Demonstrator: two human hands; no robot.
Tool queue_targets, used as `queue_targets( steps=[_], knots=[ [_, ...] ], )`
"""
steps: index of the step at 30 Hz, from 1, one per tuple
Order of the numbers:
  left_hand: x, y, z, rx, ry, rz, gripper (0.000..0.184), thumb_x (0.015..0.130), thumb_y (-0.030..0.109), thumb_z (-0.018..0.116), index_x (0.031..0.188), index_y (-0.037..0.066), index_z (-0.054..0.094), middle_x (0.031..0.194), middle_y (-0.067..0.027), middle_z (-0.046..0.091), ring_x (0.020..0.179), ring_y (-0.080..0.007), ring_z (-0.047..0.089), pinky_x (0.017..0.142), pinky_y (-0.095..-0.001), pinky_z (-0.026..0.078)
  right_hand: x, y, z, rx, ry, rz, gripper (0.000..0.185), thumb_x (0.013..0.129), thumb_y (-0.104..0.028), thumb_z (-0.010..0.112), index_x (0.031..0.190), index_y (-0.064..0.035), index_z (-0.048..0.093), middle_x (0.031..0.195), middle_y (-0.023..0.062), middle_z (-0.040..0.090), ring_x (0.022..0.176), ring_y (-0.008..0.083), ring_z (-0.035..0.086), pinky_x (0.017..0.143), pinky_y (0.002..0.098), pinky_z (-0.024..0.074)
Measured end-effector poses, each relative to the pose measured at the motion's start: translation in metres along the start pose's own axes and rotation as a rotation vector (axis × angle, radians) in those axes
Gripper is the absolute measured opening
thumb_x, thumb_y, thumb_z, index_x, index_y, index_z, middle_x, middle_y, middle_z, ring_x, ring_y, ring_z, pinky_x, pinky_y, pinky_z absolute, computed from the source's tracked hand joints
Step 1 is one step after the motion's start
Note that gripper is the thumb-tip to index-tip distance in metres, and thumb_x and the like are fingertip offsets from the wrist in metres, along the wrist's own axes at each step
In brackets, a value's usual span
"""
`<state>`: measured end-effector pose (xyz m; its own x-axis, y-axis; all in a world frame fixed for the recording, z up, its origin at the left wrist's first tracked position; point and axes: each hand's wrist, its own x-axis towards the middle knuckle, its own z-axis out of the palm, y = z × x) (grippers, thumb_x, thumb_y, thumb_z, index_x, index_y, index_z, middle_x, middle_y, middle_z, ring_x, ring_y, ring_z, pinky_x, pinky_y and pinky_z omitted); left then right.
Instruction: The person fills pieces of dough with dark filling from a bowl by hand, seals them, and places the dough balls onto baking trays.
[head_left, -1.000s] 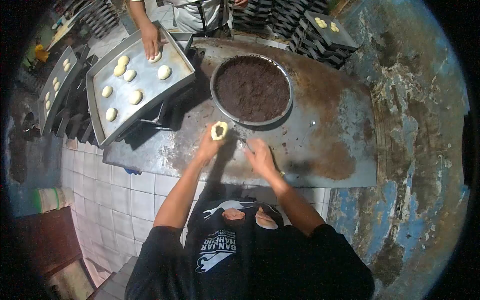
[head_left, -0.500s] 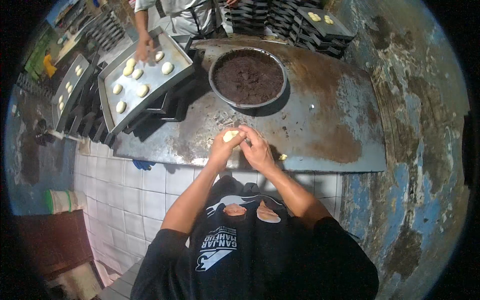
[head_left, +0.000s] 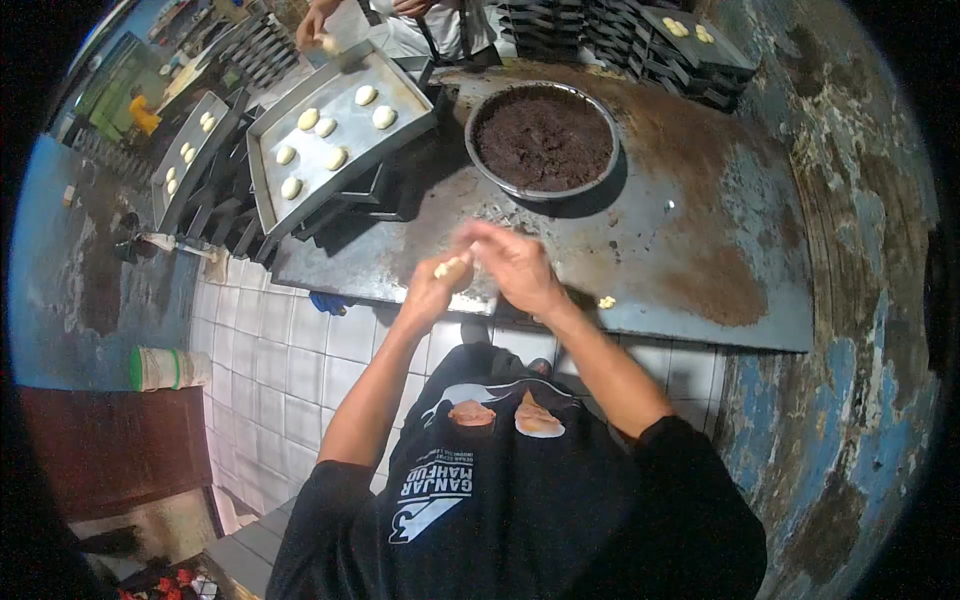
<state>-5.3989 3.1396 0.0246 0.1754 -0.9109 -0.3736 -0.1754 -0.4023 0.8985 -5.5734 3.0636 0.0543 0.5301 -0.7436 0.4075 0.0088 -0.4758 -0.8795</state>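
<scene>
Pale dough [head_left: 449,267] shows in my left hand [head_left: 432,285], whose fingers are closed around it over the table's near edge. My right hand [head_left: 515,268] is close beside it, with its fingertips near the left thumb. Motion smears the right fingers, so their grip is unclear. Beyond both hands stands a round metal bowl [head_left: 540,196] of dark brown crumbly filling [head_left: 545,140]. A small scrap of dough [head_left: 607,302] lies on the table, right of my right hand.
A metal tray [head_left: 262,190] with several dough balls rests on stacked trays at the left of the worn metal table [head_left: 680,250]. Across from me, a co-worker's hand [head_left: 318,25] holds a dough ball. More trays [head_left: 715,55] stand at the back right.
My right hand has lifted slightly away from the left and its fingers are blurred. The co-worker's hand has moved up off the tray with a dough ball. The whole view has shifted.
</scene>
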Motion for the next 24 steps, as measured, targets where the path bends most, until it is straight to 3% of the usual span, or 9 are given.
queue_targets(
  steps=[2, 5, 7, 10, 17, 18, 20, 22, 24],
  knots=[
    [0.002, 0.012, -0.008, -0.273, 0.023, 0.066, 0.058, 0.102, 0.050, 0.051, 0.141, 0.008, 0.057, 0.137, -0.0122, 0.059, 0.122, -0.0177, 0.055, 0.103, -0.0338, 0.042, 0.005, 0.018, 0.015, -0.111, 0.214, -0.140, 0.041, 0.087, -0.015, 0.073, 0.122, 0.0025, 0.062, 0.117, 0.0214, 0.065, 0.109, 0.0357, 0.066, 0.095, 0.0429, 0.0511],
    [-0.003, 0.029, -0.010, -0.734, 0.011, 0.118, 0.066, 0.104, 0.059, 0.039, 0.150, 0.013, 0.047, 0.150, -0.0107, 0.046, 0.135, -0.0192, 0.045, 0.112, -0.0383, 0.034, 0.008, 0.013, 0.057, -0.139, 0.125, -0.233, 0.048, 0.082, -0.015, 0.078, 0.122, 0.0038, 0.059, 0.110, 0.0224, 0.064, 0.106, 0.0366, 0.064, 0.093, 0.0401, 0.0510],
    [0.006, 0.029, -0.019, -0.962, 0.039, 0.152, 0.066, 0.104, 0.058, 0.039, 0.153, 0.013, 0.042, 0.155, -0.0103, 0.041, 0.139, -0.0202, 0.041, 0.113, -0.0405, 0.033, 0.034, 0.018, 0.077, 0.245, 0.062, 0.141, 0.045, 0.089, -0.027, 0.073, 0.121, 0.0006, 0.059, 0.109, 0.0152, 0.065, 0.104, 0.0275, 0.063, 0.090, 0.0377, 0.0494],
    [0.023, 0.034, -0.058, -0.722, 0.206, 0.327, 0.062, 0.105, 0.052, 0.044, 0.146, 0.006, 0.051, 0.155, -0.0112, 0.043, 0.135, -0.0208, 0.046, 0.109, -0.0362, 0.039, 0.073, 0.013, 0.112, 0.800, -0.068, 0.581, 0.050, 0.100, -0.049, 0.059, 0.121, -0.0039, 0.059, 0.111, 0.0036, 0.065, 0.103, 0.0121, 0.061, 0.090, 0.0332, 0.0467],
    [0.082, 0.018, -0.190, -0.604, 0.322, 0.426, 0.050, 0.105, 0.033, 0.052, 0.137, -0.005, 0.057, 0.154, -0.0122, 0.046, 0.137, -0.0206, 0.046, 0.111, -0.0331, 0.038, 0.198, 0.028, 0.198, 1.114, -0.262, 0.834, 0.043, 0.105, -0.039, 0.052, 0.129, -0.0041, 0.054, 0.126, 0.0077, 0.062, 0.117, 0.0172, 0.060, 0.102, 0.0361, 0.0463],
    [0.086, 0.018, -0.211, -0.663, 0.326, 0.390, 0.049, 0.104, 0.032, 0.053, 0.138, -0.004, 0.057, 0.150, -0.0118, 0.050, 0.134, -0.0202, 0.049, 0.111, -0.0329, 0.039, 0.216, 0.026, 0.213, 1.123, -0.238, 0.879, 0.045, 0.105, -0.038, 0.053, 0.128, 0.0000, 0.055, 0.126, 0.0110, 0.063, 0.115, 0.0214, 0.061, 0.101, 0.0434, 0.0476],
    [0.093, 0.022, -0.254, -0.744, 0.353, 0.330, 0.046, 0.103, 0.027, 0.056, 0.137, -0.004, 0.057, 0.139, -0.0128, 0.060, 0.127, -0.0190, 0.055, 0.108, -0.0327, 0.043, 0.254, 0.025, 0.239, 1.051, -0.384, 0.918, 0.041, 0.105, -0.034, 0.053, 0.128, 0.0001, 0.056, 0.125, 0.0108, 0.063, 0.115, 0.0209, 0.061, 0.097, 0.0427, 0.0499],
    [0.114, 0.014, -0.285, -0.824, 0.409, 0.361, 0.050, 0.102, 0.024, 0.058, 0.145, 0.000, 0.049, 0.144, -0.0168, 0.054, 0.126, -0.0215, 0.055, 0.107, -0.0347, 0.044, 0.305, 0.045, 0.259, 0.991, -0.553, 0.942, 0.034, 0.105, -0.026, 0.054, 0.126, 0.0013, 0.056, 0.123, 0.0114, 0.063, 0.112, 0.0205, 0.063, 0.092, 0.0392, 0.0546],
    [0.125, 0.010, -0.311, -0.735, 0.500, 0.349, 0.055, 0.100, 0.022, 0.061, 0.149, 0.002, 0.045, 0.145, -0.0192, 0.052, 0.127, -0.0243, 0.055, 0.107, -0.0362, 0.044, 0.368, 0.069, 0.272, 0.857, -0.484, 0.875, 0.030, 0.106, -0.021, 0.050, 0.120, 0.0041, 0.058, 0.114, 0.0140, 0.067, 0.100, 0.0219, 0.069, 0.087, 0.0313, 0.0602]
  ],
)
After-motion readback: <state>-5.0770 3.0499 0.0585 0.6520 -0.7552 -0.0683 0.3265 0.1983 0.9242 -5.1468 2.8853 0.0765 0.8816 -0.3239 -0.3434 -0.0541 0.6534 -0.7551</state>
